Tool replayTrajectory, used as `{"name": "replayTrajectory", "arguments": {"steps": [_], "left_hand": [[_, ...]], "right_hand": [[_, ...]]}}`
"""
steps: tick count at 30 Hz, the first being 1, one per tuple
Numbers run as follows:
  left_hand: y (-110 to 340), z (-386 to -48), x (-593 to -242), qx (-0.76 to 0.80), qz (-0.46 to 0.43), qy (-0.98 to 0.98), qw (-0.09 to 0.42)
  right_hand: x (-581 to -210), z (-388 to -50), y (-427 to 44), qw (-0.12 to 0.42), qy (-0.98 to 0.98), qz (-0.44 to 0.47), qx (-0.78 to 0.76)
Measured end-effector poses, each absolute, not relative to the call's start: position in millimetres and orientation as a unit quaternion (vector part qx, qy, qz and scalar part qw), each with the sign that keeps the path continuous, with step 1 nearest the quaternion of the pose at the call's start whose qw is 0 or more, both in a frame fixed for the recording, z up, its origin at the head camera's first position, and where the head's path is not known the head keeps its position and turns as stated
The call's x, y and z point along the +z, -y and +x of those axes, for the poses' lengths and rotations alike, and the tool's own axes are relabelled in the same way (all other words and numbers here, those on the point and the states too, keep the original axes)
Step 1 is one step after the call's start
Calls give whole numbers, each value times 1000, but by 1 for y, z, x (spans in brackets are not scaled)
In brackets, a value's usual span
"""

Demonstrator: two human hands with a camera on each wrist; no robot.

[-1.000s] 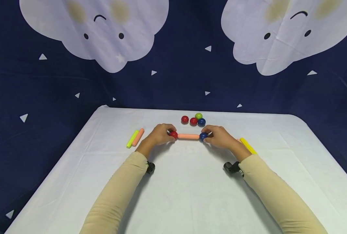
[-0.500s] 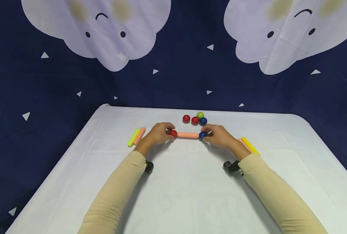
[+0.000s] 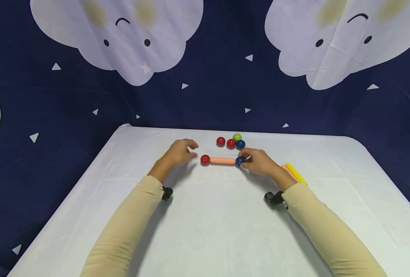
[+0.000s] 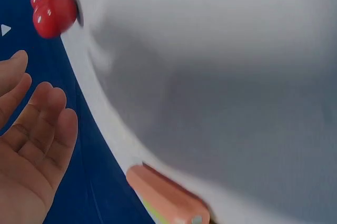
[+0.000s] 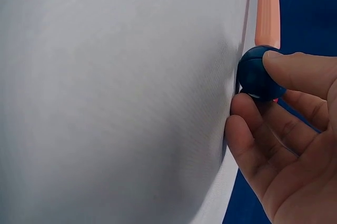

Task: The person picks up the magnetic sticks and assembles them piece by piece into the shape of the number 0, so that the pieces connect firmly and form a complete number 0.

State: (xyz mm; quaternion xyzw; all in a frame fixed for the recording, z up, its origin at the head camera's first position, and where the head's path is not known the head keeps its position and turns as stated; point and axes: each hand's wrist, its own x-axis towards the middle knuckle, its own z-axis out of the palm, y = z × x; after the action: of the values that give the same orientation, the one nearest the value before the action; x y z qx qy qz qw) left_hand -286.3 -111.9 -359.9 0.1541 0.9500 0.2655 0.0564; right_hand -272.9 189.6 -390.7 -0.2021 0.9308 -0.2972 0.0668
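Observation:
An orange rod (image 3: 223,161) lies on the white table, joined to a red ball (image 3: 205,160) at its left end and a blue ball (image 3: 239,161) at its right. My right hand (image 3: 259,162) pinches the blue ball between thumb and fingers; the right wrist view shows the thumb on top of that ball (image 5: 259,74). My left hand (image 3: 180,152) is just left of the red ball, apart from it, fingers loosely bent and holding nothing. In the left wrist view the red ball (image 4: 55,15) sits beyond the fingertips, and an orange rod end (image 4: 167,195) shows below.
Behind the joined piece sit two red balls, one of them here (image 3: 220,141), a green ball (image 3: 237,137) and another blue ball (image 3: 240,144). A yellow rod (image 3: 296,174) and an orange rod (image 3: 289,172) lie by the right wrist. The left arm mostly hides the rods at left.
My left hand has let go of the red ball and drawn back to the left. The right hand still pinches the blue ball, and the joined piece stays in place.

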Motion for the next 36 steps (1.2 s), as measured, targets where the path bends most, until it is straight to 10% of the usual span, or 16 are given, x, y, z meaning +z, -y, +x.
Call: {"name": "replayTrajectory", "arguments": {"steps": [36], "left_hand": [[207,-282,-370,221,22,-969,108]], "right_hand": [[-388,-272,-190,85,-933,-189,-296]]}}
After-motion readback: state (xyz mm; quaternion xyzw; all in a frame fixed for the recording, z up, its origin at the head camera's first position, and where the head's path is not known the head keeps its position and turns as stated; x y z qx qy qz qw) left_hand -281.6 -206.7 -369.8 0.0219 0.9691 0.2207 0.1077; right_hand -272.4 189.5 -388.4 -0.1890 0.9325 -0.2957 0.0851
